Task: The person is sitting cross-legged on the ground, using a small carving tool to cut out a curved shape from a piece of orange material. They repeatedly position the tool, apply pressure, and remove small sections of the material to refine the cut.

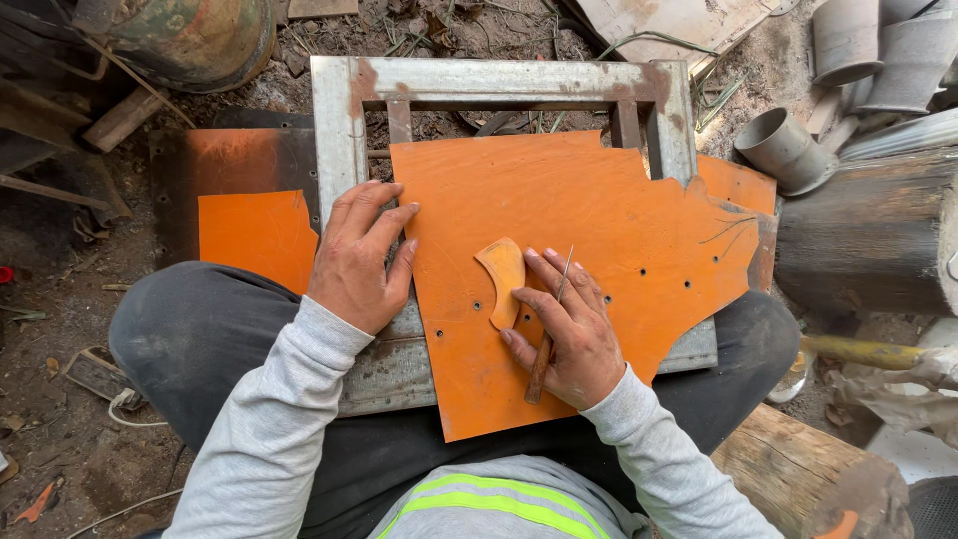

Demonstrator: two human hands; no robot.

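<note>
A large orange sheet (599,220) with small holes and a jagged right edge lies over a grey metal frame (339,130) resting on my lap. My left hand (361,255) lies flat, fingers spread, on the sheet's left edge and the frame. My right hand (564,334) holds a thin metal scriber with a wooden handle (544,359), its point up. The fingertips of that hand press a small curved orange template (504,279) onto the sheet.
A second orange piece (254,235) lies on a dark rusty plate (239,160) at left. Grey pipe sections (783,150) and a thick log (868,235) are at right. Another log (798,479) sits at lower right. Dirt ground with scraps surrounds me.
</note>
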